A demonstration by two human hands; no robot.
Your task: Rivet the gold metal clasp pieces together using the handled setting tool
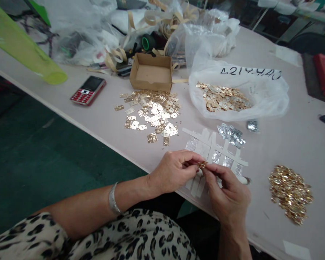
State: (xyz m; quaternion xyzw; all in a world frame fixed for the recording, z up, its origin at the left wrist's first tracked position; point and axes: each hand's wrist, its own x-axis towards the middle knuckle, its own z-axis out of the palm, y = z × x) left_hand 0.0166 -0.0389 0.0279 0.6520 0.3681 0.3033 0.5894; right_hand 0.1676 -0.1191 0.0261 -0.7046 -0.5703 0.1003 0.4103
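Note:
My left hand (173, 171) and my right hand (227, 195) meet over the table's front edge, their fingertips pinching a small gold metal part (202, 165). Just past them lies a lattice of pale strips with silvery patches (213, 153), partly under my right hand. A loose spread of flat gold and pale metal clasp plates (151, 117) lies left of it. Small silver discs (230, 134) sit beyond the strips. A heap of tiny gold pieces (290, 194) lies to the right of my right hand. A marked clear plastic bag (262, 94) holds more gold plates.
An open cardboard box (151, 74) stands behind the plates. A red keypad mobile phone (88, 90) lies at left, near a green translucent tube (21, 47). Plastic bags and tan strip coils crowd the far side of the pale table (97, 108). Green floor lies beyond its left edge.

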